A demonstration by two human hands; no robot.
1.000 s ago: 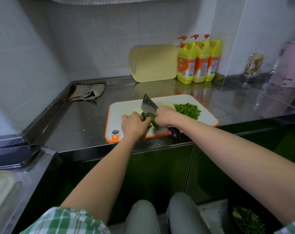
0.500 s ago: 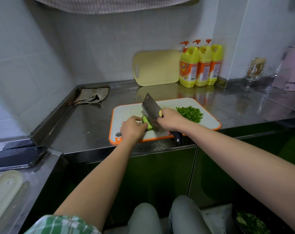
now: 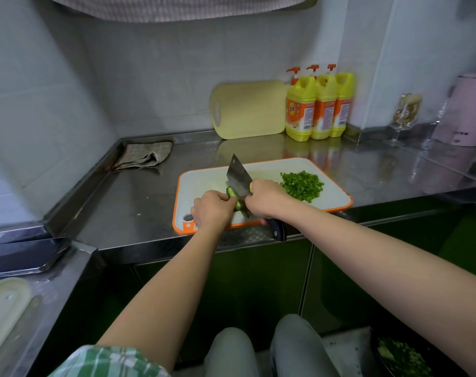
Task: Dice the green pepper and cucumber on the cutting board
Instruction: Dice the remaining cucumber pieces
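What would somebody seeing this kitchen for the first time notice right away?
The cleaver, gripped by the right hand, cuts into a cucumber piece that the left hand holds on the orange-rimmed cutting board at the counter's front edge. To the right on the same board lies a bright pile of diced green. Behind, three yellow bottles stand against the wall beside a leaning pale yellow board.

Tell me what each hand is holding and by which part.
The right hand grips the cleaver by its handle, close to the blade. The left hand holds the green vegetable piece by its near end, against the cutting board.
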